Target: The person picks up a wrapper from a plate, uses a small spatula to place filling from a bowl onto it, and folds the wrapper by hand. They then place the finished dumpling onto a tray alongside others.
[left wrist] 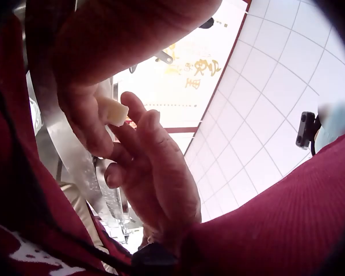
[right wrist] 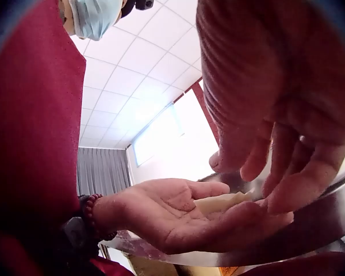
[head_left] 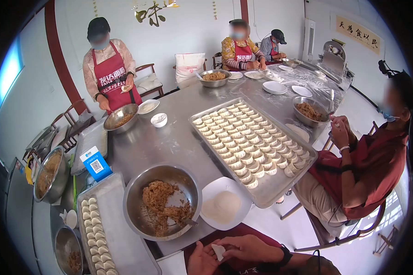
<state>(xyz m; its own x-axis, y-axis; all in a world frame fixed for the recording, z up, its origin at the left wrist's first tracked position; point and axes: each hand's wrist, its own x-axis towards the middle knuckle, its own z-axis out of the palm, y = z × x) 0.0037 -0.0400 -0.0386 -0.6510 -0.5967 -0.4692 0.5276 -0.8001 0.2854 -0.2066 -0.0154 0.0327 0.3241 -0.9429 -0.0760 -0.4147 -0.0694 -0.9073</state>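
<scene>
Our relaxed left hand [head_left: 201,262] cradles the dough [head_left: 219,252], right hand [head_left: 256,250] loose at its 3 o'clock, and we reckon it's light, squishy, best pinched along the edge.

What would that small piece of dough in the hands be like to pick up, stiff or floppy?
The dough piece is probably floppy, given its thin, uneven edge. It's likely light, being smaller than the left hand.

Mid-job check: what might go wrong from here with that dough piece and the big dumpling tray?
The dough piece might slip, since only bare fingers of the left hand support it. The dumplings might stick together, as they lie packed close. The big tray might get bumped; its near corner seems to overhang the table.
</scene>
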